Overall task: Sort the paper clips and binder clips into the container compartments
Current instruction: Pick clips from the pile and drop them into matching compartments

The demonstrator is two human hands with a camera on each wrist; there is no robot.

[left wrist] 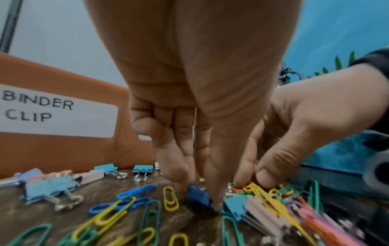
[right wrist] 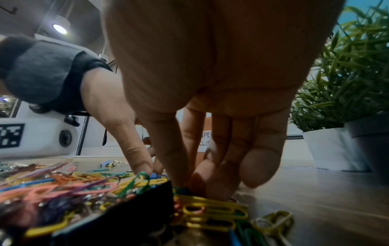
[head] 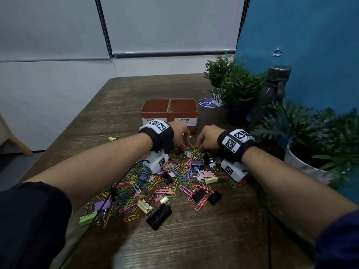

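A heap of coloured paper clips [head: 165, 183] mixed with binder clips [head: 206, 176] covers the wooden table. Behind it stands a terracotta container [head: 192, 113] with two compartments, labelled BINDER CLIP [left wrist: 38, 109] on the left and PAPER CLIP on the right. My left hand [head: 184, 146] is at the heap's far edge. In the left wrist view its thumb and forefinger [left wrist: 199, 196] pinch a small dark blue binder clip [left wrist: 195, 198] lying on the table. Just to the right, my right hand [head: 198, 147] reaches down with its fingertips [right wrist: 210, 188] pinching into yellow paper clips [left wrist: 254, 187].
Potted plants [head: 237, 88] and a white pot [head: 303, 164] crowd the table's right side, with a dark stand [head: 272, 94] behind. A round blue sticker [head: 207, 102] lies by the container. A stray yellow binder clip [head: 112, 138] sits at the left. A large black binder clip [head: 159, 215] lies at the near edge of the heap.
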